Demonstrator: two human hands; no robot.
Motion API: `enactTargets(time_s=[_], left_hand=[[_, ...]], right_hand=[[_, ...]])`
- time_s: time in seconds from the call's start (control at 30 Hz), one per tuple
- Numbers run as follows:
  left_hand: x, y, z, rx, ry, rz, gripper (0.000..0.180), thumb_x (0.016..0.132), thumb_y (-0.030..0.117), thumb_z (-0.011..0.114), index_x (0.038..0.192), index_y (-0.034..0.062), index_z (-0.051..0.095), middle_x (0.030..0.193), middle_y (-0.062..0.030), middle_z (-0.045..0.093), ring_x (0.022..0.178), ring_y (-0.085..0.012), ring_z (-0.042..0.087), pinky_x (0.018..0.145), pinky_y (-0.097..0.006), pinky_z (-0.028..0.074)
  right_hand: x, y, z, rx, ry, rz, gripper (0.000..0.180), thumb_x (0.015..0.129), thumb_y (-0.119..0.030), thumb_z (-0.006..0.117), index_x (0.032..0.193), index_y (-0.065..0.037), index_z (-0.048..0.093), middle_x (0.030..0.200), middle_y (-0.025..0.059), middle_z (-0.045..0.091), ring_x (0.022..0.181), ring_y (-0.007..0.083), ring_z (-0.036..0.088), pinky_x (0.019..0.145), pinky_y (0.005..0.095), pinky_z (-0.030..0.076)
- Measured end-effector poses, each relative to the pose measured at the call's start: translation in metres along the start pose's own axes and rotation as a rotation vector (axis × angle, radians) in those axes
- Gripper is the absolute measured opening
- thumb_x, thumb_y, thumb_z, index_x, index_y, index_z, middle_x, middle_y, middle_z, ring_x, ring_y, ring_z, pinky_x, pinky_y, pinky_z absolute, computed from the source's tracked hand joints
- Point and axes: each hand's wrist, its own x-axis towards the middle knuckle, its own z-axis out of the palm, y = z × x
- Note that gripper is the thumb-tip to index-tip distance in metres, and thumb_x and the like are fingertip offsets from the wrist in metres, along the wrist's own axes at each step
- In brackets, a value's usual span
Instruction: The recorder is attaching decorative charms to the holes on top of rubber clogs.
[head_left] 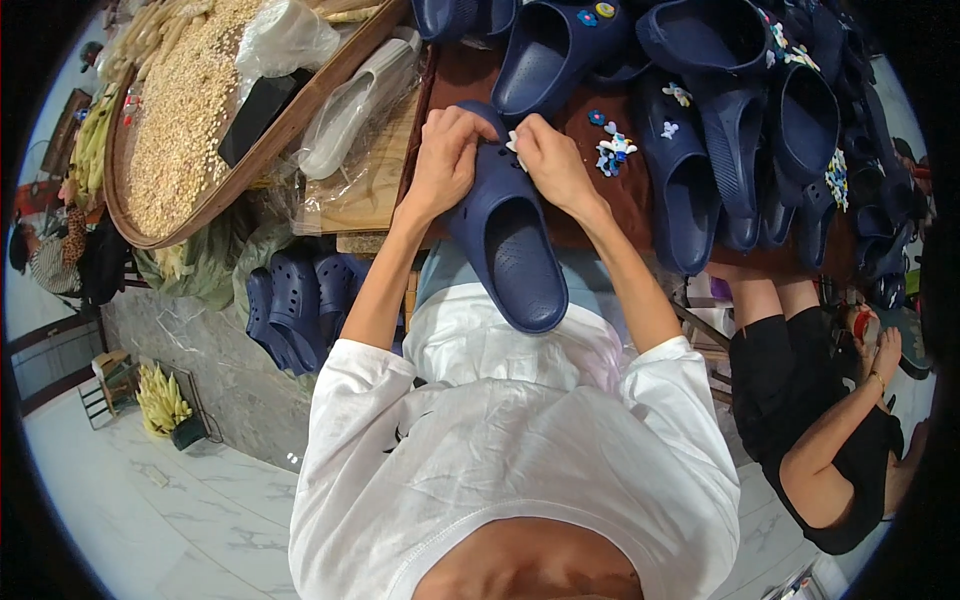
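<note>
A navy clog (pixel 505 215) lies at the table's front edge, its open heel toward me and its toe pointing away. My left hand (pixel 447 158) is closed around the left side of its toe. On the other side my right hand (pixel 553 163) pinches a small white shoe charm (pixel 513 141) against the top of the clog, by its holes. How far the charm sits in a hole is hidden by the fingers. To the right, a small pile of loose charms (pixel 614 152), white, blue and mixed, rests on the brown cloth (pixel 625 205).
Navy clogs (pixel 690 190), some with charms, crowd the table's right and back. At left stand a large woven tray (pixel 190 225) of pale kernels and a bagged grey clog (pixel 360 110). More clogs (pixel 295 300) hang below left. Another person (pixel 825 440) sits close on the right.
</note>
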Motion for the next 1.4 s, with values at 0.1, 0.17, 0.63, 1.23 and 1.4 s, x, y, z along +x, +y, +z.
enactTargets(time_s=[0.1,0.17,0.63,1.23,1.4], left_hand=[[-0.002,0.001,0.0,-0.025,0.004,-0.02,0.021,0.084,-0.006,0.051,0.092,0.0069,0.065,0.093,-0.0095,0.057,0.094,-0.0299,0.05,0.087,-0.038,0.038],[-0.002,0.004,-0.003,-0.023,-0.035,-0.055,0.021,0.085,-0.005,0.051,0.094,0.0072,0.065,0.097,-0.0095,0.057,0.095,-0.0294,0.049,0.089,-0.038,0.037],[0.023,0.024,0.016,-0.122,-0.026,-0.043,0.016,0.088,0.0,0.054,0.099,0.0067,0.063,0.094,-0.0114,0.057,0.095,-0.0309,0.051,0.087,-0.039,0.04],[-0.002,0.069,-0.002,-0.157,-0.058,-0.174,0.038,0.089,0.021,0.068,0.123,0.0046,0.062,0.121,-0.0142,0.063,0.116,-0.0301,0.057,0.101,-0.04,0.043],[-0.054,0.087,-0.01,0.004,-0.006,-0.207,0.062,0.076,0.025,0.081,0.13,0.0077,0.057,0.14,-0.0173,0.048,0.132,-0.0355,0.043,0.108,-0.044,0.037]], right_hand=[[-0.006,0.015,0.0,0.052,0.214,0.107,0.024,0.1,-0.025,0.047,0.1,-0.002,0.055,0.087,0.0261,0.066,0.086,0.048,0.063,0.072,0.0541,0.046],[-0.012,0.021,-0.012,-0.225,0.316,-0.006,0.024,0.102,-0.026,0.046,0.1,-0.003,0.055,0.086,0.0251,0.066,0.084,0.0461,0.063,0.073,0.0538,0.047],[-0.042,-0.007,-0.009,0.066,-0.021,0.192,0.042,0.089,-0.042,0.07,0.094,-0.001,0.062,0.07,0.0068,0.063,0.065,0.0177,0.061,0.063,0.0334,0.048],[-0.038,0.003,0.001,0.094,0.161,-0.045,0.021,0.098,-0.02,0.056,0.097,0.0,0.056,0.079,0.0175,0.065,0.07,0.0286,0.066,0.064,0.04,0.052],[-0.03,0.022,-0.002,0.422,0.258,0.165,0.018,0.101,-0.022,0.055,0.095,-0.005,0.057,0.074,0.0016,0.06,0.064,0.0083,0.059,0.055,0.0246,0.051]])
